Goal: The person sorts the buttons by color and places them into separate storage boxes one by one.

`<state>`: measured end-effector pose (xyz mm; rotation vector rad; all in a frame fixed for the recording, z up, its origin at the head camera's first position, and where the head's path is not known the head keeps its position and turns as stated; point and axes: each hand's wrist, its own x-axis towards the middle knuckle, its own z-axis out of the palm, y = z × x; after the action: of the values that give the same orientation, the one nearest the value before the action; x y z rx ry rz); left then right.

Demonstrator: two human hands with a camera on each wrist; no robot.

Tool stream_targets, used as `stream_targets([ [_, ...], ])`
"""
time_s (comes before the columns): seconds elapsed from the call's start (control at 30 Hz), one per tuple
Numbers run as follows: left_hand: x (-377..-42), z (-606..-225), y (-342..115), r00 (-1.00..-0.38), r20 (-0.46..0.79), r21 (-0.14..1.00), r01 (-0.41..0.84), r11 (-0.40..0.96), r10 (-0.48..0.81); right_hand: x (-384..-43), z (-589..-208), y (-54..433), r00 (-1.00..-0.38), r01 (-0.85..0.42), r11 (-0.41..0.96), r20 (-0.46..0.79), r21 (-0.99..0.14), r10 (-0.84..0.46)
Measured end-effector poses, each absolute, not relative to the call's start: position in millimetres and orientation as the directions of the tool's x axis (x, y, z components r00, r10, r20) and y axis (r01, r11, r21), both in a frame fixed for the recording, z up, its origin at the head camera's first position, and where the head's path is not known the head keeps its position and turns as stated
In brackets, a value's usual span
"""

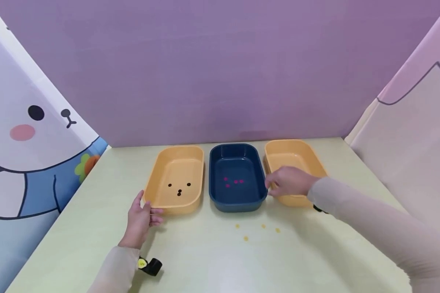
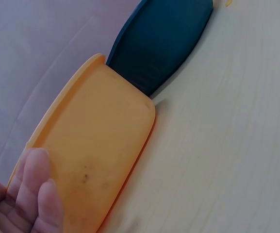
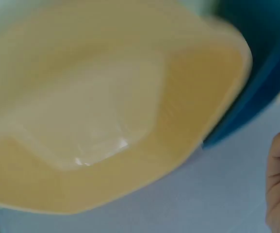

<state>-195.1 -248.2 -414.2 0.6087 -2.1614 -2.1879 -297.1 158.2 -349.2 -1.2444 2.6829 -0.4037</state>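
My left hand (image 1: pixel 138 221) rests against the near left corner of the left yellow tray (image 1: pixel 157 179). In the left wrist view its fingers (image 2: pixel 35 167) lie relaxed on the tray's outer wall. Several small black pieces (image 1: pixel 179 191) lie inside that tray. My right hand (image 1: pixel 291 181) hovers over the near part of the right yellow tray (image 1: pixel 311 156), fingers bent down beside the right rim of the navy tray (image 1: pixel 238 206). Whether it pinches anything is hidden. Several small pink pieces (image 1: pixel 236 182) lie in the navy tray.
Several small yellow pieces (image 1: pixel 246 238) lie on the pale table (image 1: pixel 205 260) in front of the trays. A purple backdrop (image 1: pixel 220 73) stands behind, with a printed cartoon panel (image 1: pixel 29 162) on the left and a pale panel (image 1: pixel 421 142) on the right.
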Motion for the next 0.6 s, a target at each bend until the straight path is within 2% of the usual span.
stream_targets([
  [0.1,-195.1,-413.2,-249.7,-0.925,-0.275,0.961,-0.271,-0.053,-0.262,-282.5,-356.5,165.8,-0.609,-0.761,0.581,0.008,-0.29,-0.793],
  [0.37,-190.7,-416.6,-252.7,-0.924,-0.278,0.959,-0.281,-0.023,-0.262,-250.1,-370.0,175.7,-0.61,-0.756,0.541,0.098,-0.368,-0.786],
  [0.6,-190.5,-414.8,-252.3,-0.932,-0.263,0.958,-0.283,0.049,-0.249,-231.4,-394.4,183.8,-0.658,-0.706,0.51,0.189,-0.491,-0.729],
])
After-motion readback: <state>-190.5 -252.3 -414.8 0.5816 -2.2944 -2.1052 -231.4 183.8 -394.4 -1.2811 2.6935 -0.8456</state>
